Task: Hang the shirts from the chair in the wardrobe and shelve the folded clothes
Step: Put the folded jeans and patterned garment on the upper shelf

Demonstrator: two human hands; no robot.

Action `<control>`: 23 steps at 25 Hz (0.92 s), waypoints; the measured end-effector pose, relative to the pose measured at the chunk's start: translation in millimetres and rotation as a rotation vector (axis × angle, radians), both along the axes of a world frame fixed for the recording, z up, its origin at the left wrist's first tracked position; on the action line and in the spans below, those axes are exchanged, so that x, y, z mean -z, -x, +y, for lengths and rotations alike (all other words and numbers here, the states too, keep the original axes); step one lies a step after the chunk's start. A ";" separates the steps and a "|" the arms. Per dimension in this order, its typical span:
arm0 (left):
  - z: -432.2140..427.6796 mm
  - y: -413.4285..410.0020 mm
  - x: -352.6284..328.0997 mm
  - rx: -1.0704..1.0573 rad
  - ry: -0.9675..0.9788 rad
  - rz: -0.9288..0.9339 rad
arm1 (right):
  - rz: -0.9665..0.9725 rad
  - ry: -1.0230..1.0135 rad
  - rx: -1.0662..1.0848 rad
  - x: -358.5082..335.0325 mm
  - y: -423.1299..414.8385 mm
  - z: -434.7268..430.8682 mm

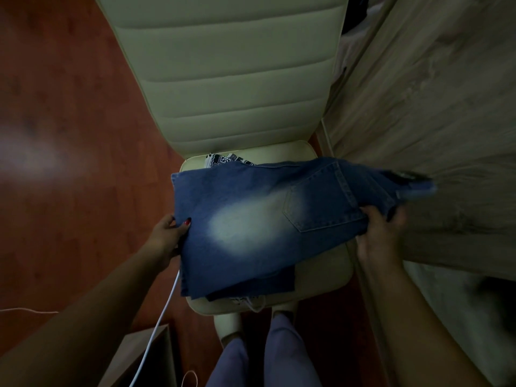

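Dim room; red-brown wooden floor [69, 135] across left of frame, grey wood-grain wardrobe panel [418, 93] at right. Cream padded chair [231, 79] at centre top, backrest ribbed. Folded blue jeans [265, 224] at frame centre, held over the seat, back pocket up. Left hand [167, 236] pinching the jeans' left edge, thumb on top, fingers underneath. Right hand [377, 236] gripping the right end by the waistband, fingers curled under, somewhat blurred. Black-and-white patterned cloth [223, 159] on the seat beneath. White cable [164, 308] at lower left.
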State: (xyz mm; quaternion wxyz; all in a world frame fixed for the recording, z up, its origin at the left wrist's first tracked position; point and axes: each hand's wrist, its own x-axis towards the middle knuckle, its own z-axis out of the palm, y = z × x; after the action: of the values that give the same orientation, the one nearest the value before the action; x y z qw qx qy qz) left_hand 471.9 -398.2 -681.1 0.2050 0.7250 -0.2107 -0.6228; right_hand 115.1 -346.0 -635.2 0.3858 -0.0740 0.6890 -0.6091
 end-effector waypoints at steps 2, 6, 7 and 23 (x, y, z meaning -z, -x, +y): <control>-0.6 -0.4 -1.1 -0.024 0.012 0.056 | 0.470 0.100 -0.262 -31.9 -26.8 -6.8; 2.0 -8.9 -6.2 -0.034 -0.005 0.160 | 0.925 0.287 -0.788 -40.8 -112.4 -5.9; 1.4 -15.9 -3.1 -0.035 -0.011 0.176 | 1.066 0.326 -0.939 -32.3 -133.4 0.8; 15.7 5.4 -36.9 -0.017 0.224 0.064 | 1.022 -0.033 -1.213 31.8 -141.8 37.4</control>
State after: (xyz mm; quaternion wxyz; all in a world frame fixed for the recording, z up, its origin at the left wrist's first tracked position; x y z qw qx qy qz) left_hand 466.5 -382.6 -644.3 0.2967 0.6791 -0.2661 -0.6164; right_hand 256.9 -308.6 -667.0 0.2874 -0.7010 0.6294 -0.1729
